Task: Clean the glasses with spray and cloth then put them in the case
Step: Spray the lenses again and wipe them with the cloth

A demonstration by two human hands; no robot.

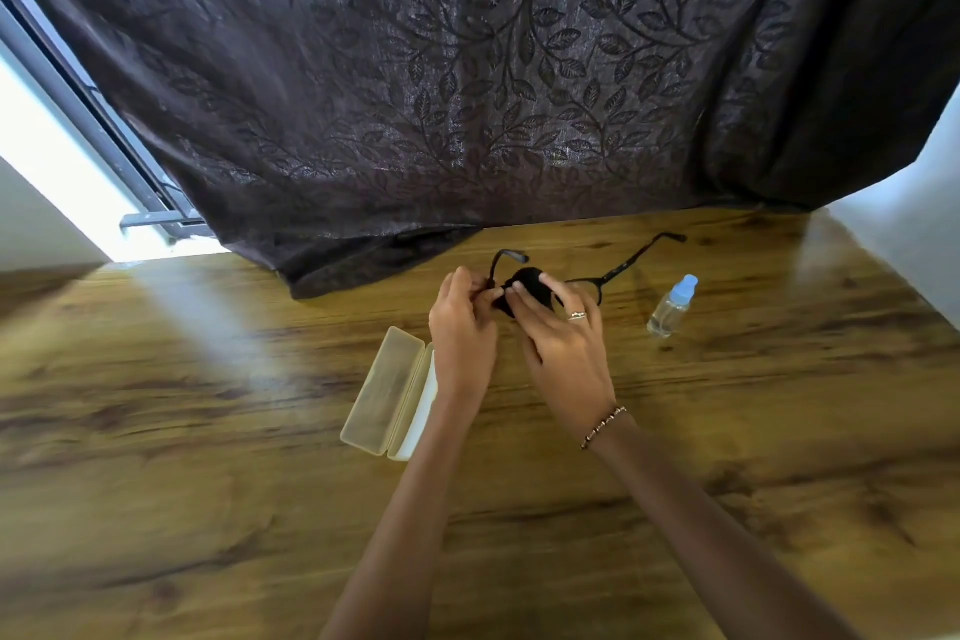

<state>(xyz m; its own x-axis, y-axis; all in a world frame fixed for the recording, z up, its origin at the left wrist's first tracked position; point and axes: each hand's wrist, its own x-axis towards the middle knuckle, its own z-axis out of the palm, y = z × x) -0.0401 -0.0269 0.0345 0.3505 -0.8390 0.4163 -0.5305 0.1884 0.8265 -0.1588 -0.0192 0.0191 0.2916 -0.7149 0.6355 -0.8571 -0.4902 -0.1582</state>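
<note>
Glasses (pixel 613 271) held above table (pixel 208 405), temples unfolded. Left hand (pixel 462 327) in pinching grip on frame at left hinge. Right hand (pixel 563 343) pressing black cloth (pixel 530 283) onto left lens. Case (pixel 387 390) lying open beneath left wrist. Spray bottle (pixel 672 307) upright, right of glasses.

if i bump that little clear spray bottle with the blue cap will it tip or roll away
The small clear plastic spray bottle with the pale blue cap stands upright on the glossy wooden table. It is tall and narrow, so a bump would probably tip it. Its round body would likely roll once down. It looks partly filled, so probably light and easy to shove.
</note>
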